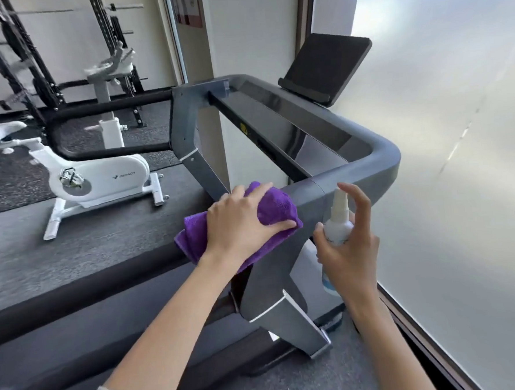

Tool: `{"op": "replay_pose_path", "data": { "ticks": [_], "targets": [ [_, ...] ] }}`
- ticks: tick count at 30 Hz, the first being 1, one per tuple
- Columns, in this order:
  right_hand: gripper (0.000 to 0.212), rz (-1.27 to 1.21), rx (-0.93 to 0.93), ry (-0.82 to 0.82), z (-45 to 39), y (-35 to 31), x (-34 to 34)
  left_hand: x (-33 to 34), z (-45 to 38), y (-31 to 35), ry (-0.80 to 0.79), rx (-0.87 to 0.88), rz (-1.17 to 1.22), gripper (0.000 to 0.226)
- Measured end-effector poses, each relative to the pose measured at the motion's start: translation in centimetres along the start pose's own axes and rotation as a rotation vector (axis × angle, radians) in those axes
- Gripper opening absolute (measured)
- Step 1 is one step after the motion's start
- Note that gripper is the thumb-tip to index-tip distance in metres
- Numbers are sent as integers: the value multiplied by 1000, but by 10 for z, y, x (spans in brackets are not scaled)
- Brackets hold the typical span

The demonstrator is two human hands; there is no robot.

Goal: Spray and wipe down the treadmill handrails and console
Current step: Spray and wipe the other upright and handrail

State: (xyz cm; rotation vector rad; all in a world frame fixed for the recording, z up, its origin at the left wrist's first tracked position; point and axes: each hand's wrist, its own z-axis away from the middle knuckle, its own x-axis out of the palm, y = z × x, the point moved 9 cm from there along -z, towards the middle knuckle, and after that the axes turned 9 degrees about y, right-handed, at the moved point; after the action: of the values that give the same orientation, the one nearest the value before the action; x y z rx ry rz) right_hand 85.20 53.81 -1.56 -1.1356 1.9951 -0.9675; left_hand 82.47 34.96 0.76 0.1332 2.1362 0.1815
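Presently left hand [240, 226] presses purple cloth [269, 212] onto handrail [354, 176] to wipe; right hand [350, 246] grips spray bottle [337, 220], forefinger raised, presumably ready to spray.

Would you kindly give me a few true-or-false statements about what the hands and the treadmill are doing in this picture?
1. The left hand holds a purple cloth on the handrail. True.
2. The right hand holds a spray bottle. True.
3. The cloth is draped over the console screen. False: it lies on the handrail, and the screen stands bare farther off.
4. The right index finger is pressed down on the nozzle. False: it is raised, apart from the nozzle.
5. A white exercise bike stands beyond the treadmill. True.
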Motion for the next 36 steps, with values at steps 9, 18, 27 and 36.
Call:
{"op": "replay_pose_path", "data": {
  "ticks": [9,18,27,36],
  "targets": [
    [67,-34,-42,-25,-12,7,8,34,-38,48,-134,-13,100,80],
    [67,-49,-41,-6,-9,21,2,10,18,29,178,131,-145,82],
    [68,-17,-42,47,-39,24,-35,-51,-80,8,195,-155,242,59],
    [62,-1,-122,139,-82,2,-47,-21,-129,62,25,-24,287,66]
  ]
}}
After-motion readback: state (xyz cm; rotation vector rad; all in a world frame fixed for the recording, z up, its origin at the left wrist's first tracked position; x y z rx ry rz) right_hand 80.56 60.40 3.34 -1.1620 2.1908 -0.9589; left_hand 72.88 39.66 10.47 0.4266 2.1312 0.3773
